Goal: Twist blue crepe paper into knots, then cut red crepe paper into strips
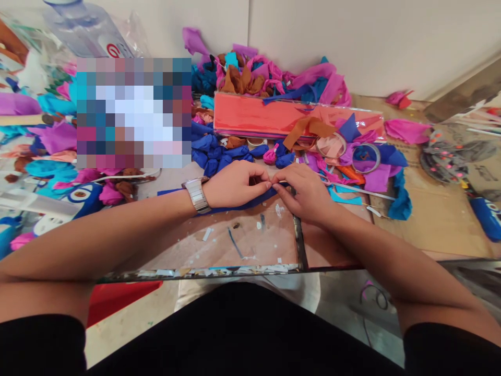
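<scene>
My left hand (pixel 238 184) and my right hand (pixel 303 193) meet fingertip to fingertip near the middle of the table. Both are closed in a pinch. A dark blue fabric strip (pixel 250 202) runs under my left hand and wrist, and its right end reaches my fingertips. Whether the fingertips grip the strip or something small is hidden. Just beyond my left hand lies a heap of knotted blue fabric pieces (pixel 211 151). A pink fabric knot (pixel 271 154) sits behind the place where my hands meet.
A clear-wrapped red pack (pixel 254 114) lies behind my hands, with a colourful fabric pile (pixel 270 73) against the wall. Tape rings (pixel 366 157) and scraps lie right, on cardboard (pixel 430 219). A plastic bottle (pixel 88 31) stands back left. Paper bits line the table's front edge (pixel 219 272).
</scene>
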A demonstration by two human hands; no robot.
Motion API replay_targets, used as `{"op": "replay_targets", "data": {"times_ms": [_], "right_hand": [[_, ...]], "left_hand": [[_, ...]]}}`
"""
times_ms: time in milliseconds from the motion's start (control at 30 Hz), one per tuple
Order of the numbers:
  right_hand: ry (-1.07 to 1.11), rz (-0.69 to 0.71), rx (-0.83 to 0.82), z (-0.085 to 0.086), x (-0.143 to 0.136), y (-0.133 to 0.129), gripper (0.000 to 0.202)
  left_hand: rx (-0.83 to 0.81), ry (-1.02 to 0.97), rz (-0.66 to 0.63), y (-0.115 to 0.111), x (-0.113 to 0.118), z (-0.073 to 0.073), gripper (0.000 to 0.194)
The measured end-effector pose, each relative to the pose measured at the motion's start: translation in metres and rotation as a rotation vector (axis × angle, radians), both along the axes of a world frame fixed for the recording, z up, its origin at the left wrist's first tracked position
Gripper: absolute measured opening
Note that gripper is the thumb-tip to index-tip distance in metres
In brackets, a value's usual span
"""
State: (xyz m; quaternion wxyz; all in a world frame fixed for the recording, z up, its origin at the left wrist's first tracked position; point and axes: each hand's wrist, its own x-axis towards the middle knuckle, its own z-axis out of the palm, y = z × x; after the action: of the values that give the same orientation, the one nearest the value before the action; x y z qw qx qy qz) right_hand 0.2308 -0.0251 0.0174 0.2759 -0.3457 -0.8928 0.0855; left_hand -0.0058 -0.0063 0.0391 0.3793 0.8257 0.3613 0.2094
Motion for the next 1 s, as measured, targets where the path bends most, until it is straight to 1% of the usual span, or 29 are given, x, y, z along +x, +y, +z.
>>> {"op": "replay_targets", "data": {"times_ms": [100, 200, 367, 600, 867, 1000], "right_hand": [[-0.014, -0.001, -0.014, -0.001, 0.000, -0.001, 0.012], [-0.003, 0.001, -0.021, -0.002, 0.000, -0.001, 0.009], [0.023, 0.010, -0.027, -0.003, 0.000, 0.000, 0.009], [0.085, -0.012, -0.014, -0.002, 0.000, 0.001, 0.008], [0.054, 0.000, -0.114, -0.002, -0.002, -0.001, 0.011], [0.087, -0.005, -0.134, -0.001, -0.002, 0.000, 0.009]], "left_hand": [[0.036, 0.022, 0.014, -0.003, 0.001, 0.002, 0.029], [0.111, 0.037, 0.026, -0.006, 0.001, 0.002, 0.025], [0.209, 0.075, 0.042, -0.008, 0.001, -0.003, 0.026], [0.294, 0.048, 0.047, -0.007, 0.000, -0.006, 0.027], [0.477, 0.131, 0.036, -0.011, 0.001, -0.012, 0.030], [0.494, 0.129, 0.038, -0.011, 0.001, -0.012, 0.031]]}}
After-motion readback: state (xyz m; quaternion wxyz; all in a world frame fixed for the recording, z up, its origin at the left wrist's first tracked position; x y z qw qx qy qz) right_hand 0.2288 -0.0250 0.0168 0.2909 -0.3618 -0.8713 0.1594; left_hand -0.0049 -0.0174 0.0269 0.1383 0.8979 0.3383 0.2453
